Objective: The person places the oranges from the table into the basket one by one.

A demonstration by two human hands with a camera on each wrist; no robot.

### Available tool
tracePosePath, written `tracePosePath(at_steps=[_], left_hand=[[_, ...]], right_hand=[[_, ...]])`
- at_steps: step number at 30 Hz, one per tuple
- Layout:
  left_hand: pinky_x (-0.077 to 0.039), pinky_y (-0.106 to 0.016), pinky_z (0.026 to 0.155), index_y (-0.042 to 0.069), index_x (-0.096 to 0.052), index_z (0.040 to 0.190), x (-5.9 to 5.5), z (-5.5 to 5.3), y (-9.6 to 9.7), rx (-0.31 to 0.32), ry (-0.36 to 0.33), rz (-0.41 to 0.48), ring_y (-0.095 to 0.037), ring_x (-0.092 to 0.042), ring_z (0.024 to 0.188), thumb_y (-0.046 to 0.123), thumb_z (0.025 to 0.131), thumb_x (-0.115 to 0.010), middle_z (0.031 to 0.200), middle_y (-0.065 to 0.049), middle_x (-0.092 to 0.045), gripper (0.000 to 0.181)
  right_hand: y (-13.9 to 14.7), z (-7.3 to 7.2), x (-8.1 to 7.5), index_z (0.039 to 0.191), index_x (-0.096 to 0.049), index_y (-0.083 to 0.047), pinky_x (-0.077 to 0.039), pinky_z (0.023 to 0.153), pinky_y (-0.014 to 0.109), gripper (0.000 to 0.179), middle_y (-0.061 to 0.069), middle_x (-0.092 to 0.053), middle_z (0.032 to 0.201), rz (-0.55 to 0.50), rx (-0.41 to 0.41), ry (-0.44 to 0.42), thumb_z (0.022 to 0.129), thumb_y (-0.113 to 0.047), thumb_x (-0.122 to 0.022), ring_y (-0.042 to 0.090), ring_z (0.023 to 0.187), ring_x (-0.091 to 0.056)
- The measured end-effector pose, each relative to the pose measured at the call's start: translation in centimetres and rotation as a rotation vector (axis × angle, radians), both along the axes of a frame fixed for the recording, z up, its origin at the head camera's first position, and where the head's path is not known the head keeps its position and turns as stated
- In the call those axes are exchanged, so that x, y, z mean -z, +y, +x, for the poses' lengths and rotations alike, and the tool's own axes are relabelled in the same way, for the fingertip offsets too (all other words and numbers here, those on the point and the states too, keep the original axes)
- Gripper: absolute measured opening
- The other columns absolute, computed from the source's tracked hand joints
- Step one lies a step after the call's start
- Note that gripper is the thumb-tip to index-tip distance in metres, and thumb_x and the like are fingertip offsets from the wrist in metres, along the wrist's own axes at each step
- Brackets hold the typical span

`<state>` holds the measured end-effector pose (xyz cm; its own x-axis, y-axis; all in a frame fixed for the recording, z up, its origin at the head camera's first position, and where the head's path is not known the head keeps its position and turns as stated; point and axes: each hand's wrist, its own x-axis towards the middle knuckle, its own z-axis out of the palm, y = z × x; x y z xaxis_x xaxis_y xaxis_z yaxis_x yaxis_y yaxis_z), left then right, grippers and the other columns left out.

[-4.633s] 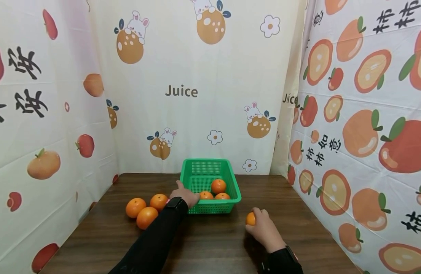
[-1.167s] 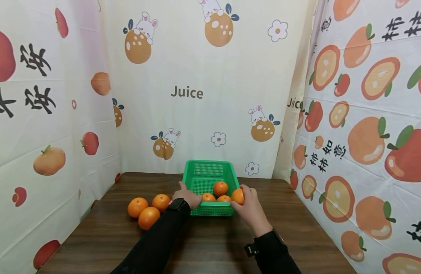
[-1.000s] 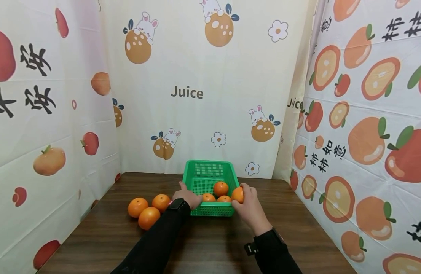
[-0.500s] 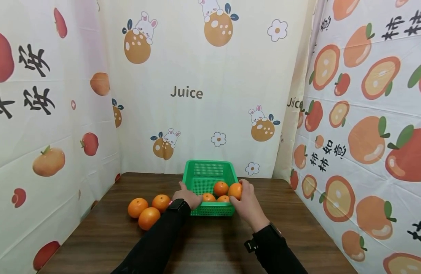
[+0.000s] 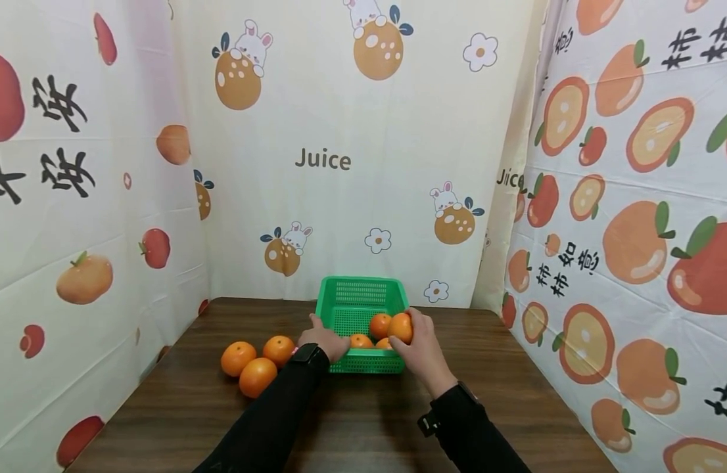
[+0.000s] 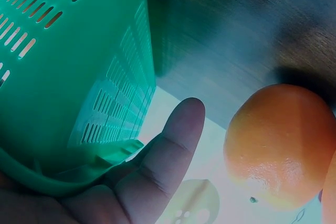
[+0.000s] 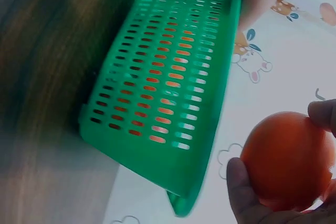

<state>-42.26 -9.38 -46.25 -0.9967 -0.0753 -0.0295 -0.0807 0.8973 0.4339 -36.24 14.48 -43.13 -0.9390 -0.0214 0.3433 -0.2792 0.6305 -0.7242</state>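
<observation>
My left hand grips the left front corner of a green plastic basket, thumb over the front rim and a finger along the outer side. In the left wrist view that finger lies close to the slotted wall. My right hand holds an orange between thumb and fingers over the basket's right front side; the right wrist view shows this held orange beyond the rim. Inside the basket lie a rear orange, a front left orange and a partly hidden orange.
Left of the basket, three more oranges sit grouped on the dark wooden table, near my left forearm. A fruit-print cloth stands close behind the basket, with printed cloths at both sides.
My right hand has lifted the orange from the table right of the basket and carried it left, lately from the right rim inward over the basket. The left hand stays at its corner.
</observation>
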Motion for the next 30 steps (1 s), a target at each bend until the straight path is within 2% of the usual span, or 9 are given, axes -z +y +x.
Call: tracePosePath(at_steps=[3, 6, 13, 20, 26, 30], left_hand=[[-0.053, -0.042, 0.07, -0.006, -0.004, 0.168, 0.3, 0.2, -0.6, -0.02, -0.002, 0.008, -0.035, -0.062, 0.079, 0.056, 0.094, -0.055, 0.177, -0.023, -0.017, 0.109], [-0.05, -0.04, 0.066, -0.006, -0.001, 0.168, 0.3, 0.5, -1.1, -0.03, -0.003, 0.027, -0.034, -0.061, 0.074, 0.057, 0.094, -0.056, 0.177, -0.024, -0.017, 0.111], [-0.053, -0.042, 0.072, -0.007, 0.0, 0.168, -0.5, 0.8, -1.2, -0.018, 0.013, 0.065, -0.034, -0.062, 0.079, 0.057, 0.094, -0.058, 0.169, -0.03, -0.031, 0.114], [-0.052, -0.042, 0.071, -0.007, -0.002, 0.168, -0.6, 0.5, -0.7, -0.001, 0.014, 0.06, -0.035, -0.062, 0.081, 0.057, 0.094, -0.057, 0.174, -0.026, -0.022, 0.112], [-0.053, -0.043, 0.075, -0.007, 0.001, 0.168, -0.6, 0.5, -0.2, 0.011, -0.003, 0.067, -0.036, -0.063, 0.086, 0.058, 0.095, -0.057, 0.171, -0.028, -0.028, 0.113], [-0.054, -0.044, 0.079, -0.007, 0.0, 0.168, -0.9, 0.8, 0.2, 0.011, -0.004, 0.064, -0.037, -0.062, 0.089, 0.056, 0.093, -0.057, 0.17, -0.028, -0.03, 0.113]], right_hand=[[-0.4, -0.4, 0.9, 0.155, -0.046, -0.012, -0.054, 0.095, 0.045, 0.066, 0.019, -0.043, 0.147, -0.021, -0.03, 0.008, 0.098, -0.025, -0.075, 0.03, 0.112, -0.056], [-0.7, -0.6, 1.4, 0.156, -0.046, -0.013, -0.054, 0.096, 0.046, 0.066, 0.02, -0.043, 0.148, -0.04, -0.044, 0.004, 0.098, -0.026, -0.076, 0.03, 0.113, -0.057], [-0.8, -1.0, 1.2, 0.156, -0.046, -0.015, -0.054, 0.097, 0.049, 0.066, 0.019, -0.043, 0.149, -0.069, -0.018, 0.017, 0.098, -0.027, -0.076, 0.03, 0.115, -0.057], [-0.8, -1.4, 1.6, 0.157, -0.045, -0.016, -0.051, 0.1, 0.049, 0.067, 0.018, -0.044, 0.15, -0.1, 0.0, 0.048, 0.099, -0.029, -0.076, 0.031, 0.117, -0.057], [-0.9, -1.6, 2.3, 0.158, -0.044, -0.017, -0.05, 0.102, 0.05, 0.067, 0.019, -0.044, 0.151, -0.155, 0.012, 0.051, 0.1, -0.028, -0.076, 0.031, 0.119, -0.057], [-1.0, -2.1, 2.5, 0.159, -0.042, -0.018, -0.05, 0.105, 0.052, 0.068, 0.019, -0.041, 0.154, -0.171, 0.0, 0.033, 0.101, -0.031, -0.075, 0.031, 0.122, -0.057]])
